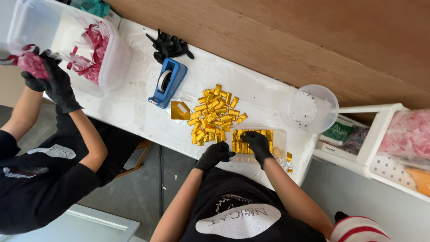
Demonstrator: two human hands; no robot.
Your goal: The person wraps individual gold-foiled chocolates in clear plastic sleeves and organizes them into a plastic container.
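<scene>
The right hand (258, 142) curls down onto gold-wrapped candies (243, 147) in a clear tray (280, 140). The left hand (217, 153) is balled at its corner, and neither grip is clear. The tray sits at the table (134, 107) edge, so a shove could spill it.

Left hand (216, 154) in a black glove rests at the table (134, 107) edge beside a clear tray (280, 134) of gold bars (237, 145) — the right hand (257, 142) presses down inside it. A loose gold pile (215, 114) lies just beyond, near a blue tape dispenser (168, 83) — a co-worker's gloved hand (56, 83) holds a pink bag (31, 62)
</scene>
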